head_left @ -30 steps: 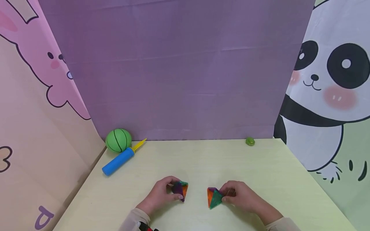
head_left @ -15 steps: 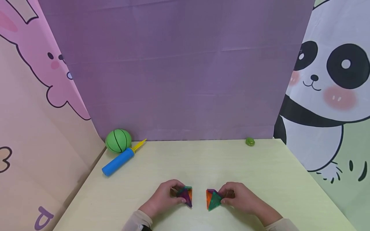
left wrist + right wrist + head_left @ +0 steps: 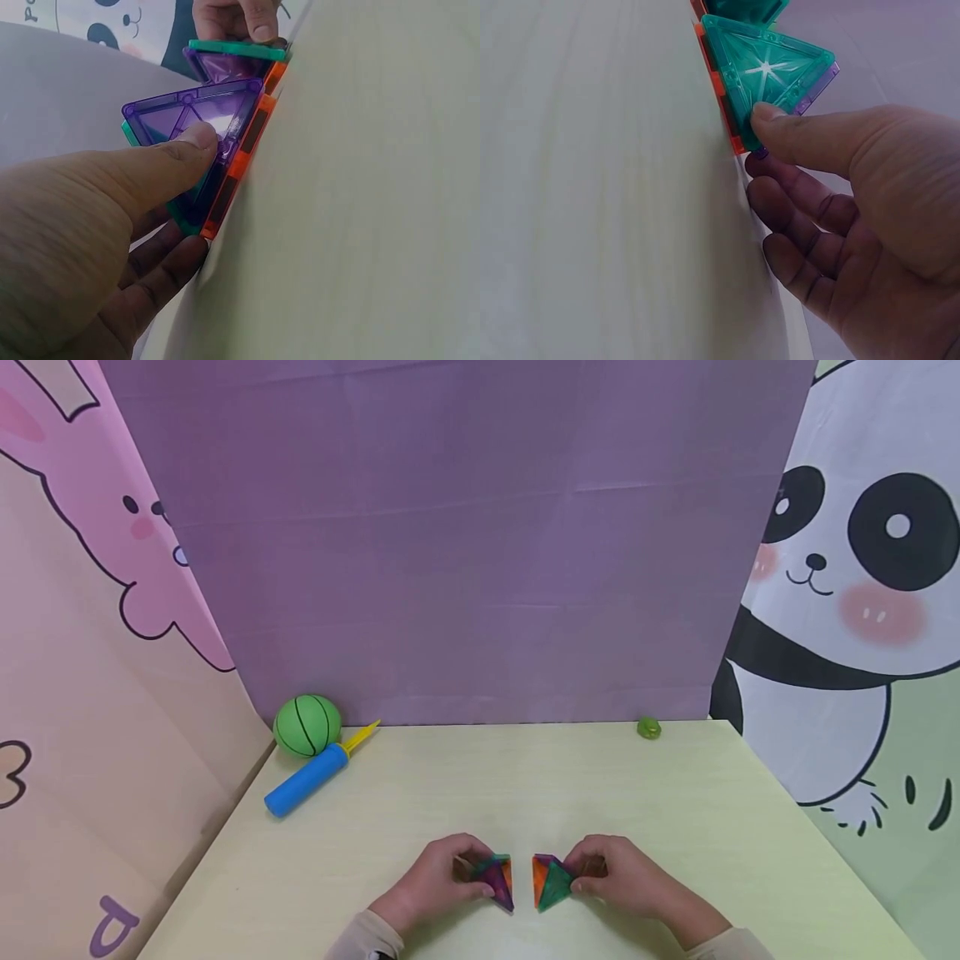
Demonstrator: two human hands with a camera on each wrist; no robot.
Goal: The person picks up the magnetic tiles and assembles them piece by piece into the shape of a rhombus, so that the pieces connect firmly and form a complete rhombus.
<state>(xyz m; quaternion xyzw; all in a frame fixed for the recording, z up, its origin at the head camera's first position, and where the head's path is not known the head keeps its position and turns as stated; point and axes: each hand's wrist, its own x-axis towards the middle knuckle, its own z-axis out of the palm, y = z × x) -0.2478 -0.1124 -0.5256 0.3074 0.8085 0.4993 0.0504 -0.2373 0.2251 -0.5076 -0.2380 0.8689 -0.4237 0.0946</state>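
My left hand [image 3: 442,878] pinches a small cluster of triangular magnetic tiles [image 3: 498,881], translucent purple, orange and green. In the left wrist view the thumb presses the purple tile [image 3: 161,116], while fingers support the cluster from behind and below. My right hand [image 3: 626,878] pinches a second such cluster [image 3: 553,885] between thumb and fingers. The right wrist view shows that thumb on its green tile [image 3: 769,64], with purple and orange edges behind. In the head view a narrow gap separates the two clusters, orange sides facing each other, low over the table.
A green ball [image 3: 307,726] with black lines sits at the table's back left. Against it lies a blue hand pump [image 3: 307,783] with a yellow nozzle. A small green object [image 3: 649,727] is at the back right edge. A purple cloth [image 3: 480,543] hangs behind the table [image 3: 480,785].
My left hand has moved right and slightly nearer with its tile cluster, narrowing the gap. The right hand has shifted only slightly left with its cluster.
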